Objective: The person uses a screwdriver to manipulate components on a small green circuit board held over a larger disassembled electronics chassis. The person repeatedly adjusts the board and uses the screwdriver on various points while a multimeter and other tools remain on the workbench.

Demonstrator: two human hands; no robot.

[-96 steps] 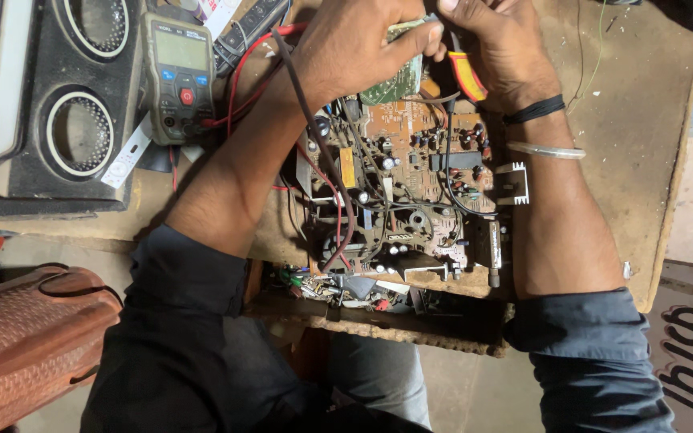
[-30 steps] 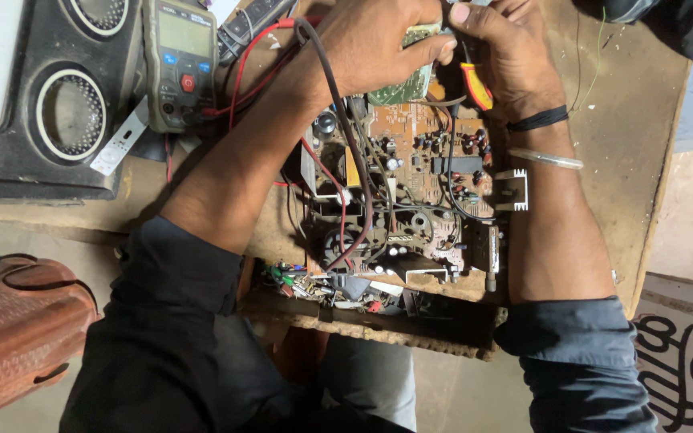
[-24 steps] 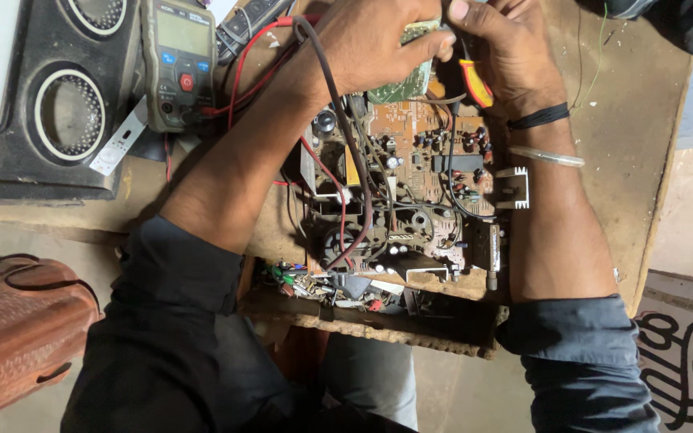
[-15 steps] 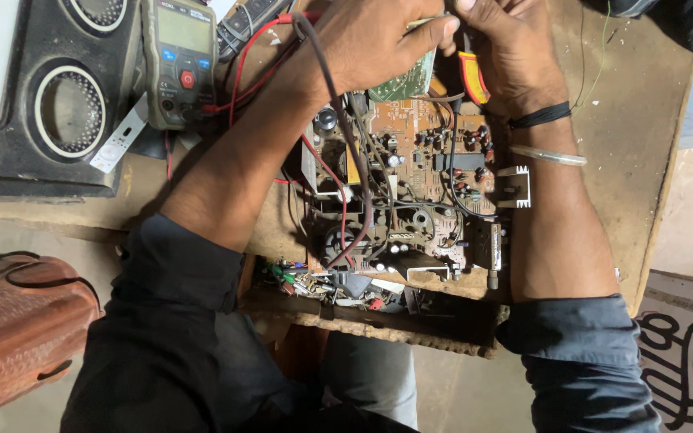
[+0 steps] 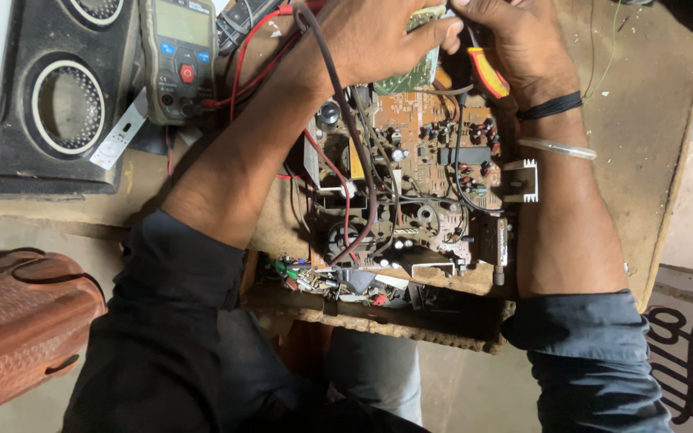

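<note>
A large brown circuit board [image 5: 423, 192] packed with components and wires lies on the wooden workbench [image 5: 627, 120]. At its far end my left hand [image 5: 378, 36] grips a small green circuit board [image 5: 411, 76], holding it tilted up. My right hand [image 5: 515, 40] is closed around a screwdriver with an orange and yellow handle [image 5: 487, 72]; its tip is hidden between my hands. A black band and a metal bangle [image 5: 555, 147] sit on my right wrist. Red and dark wires [image 5: 346, 160] drape over my left forearm.
A grey multimeter [image 5: 178, 56] with red leads lies at the upper left beside a black speaker cabinet [image 5: 62, 104]. A silver heat sink [image 5: 520, 180] stands at the board's right edge. A brown textured bag [image 5: 22, 321] sits low left, off the bench.
The view has shifted slightly. My hands stay at the far end of the board; the screwdriver handle has tilted a little in my right hand.
</note>
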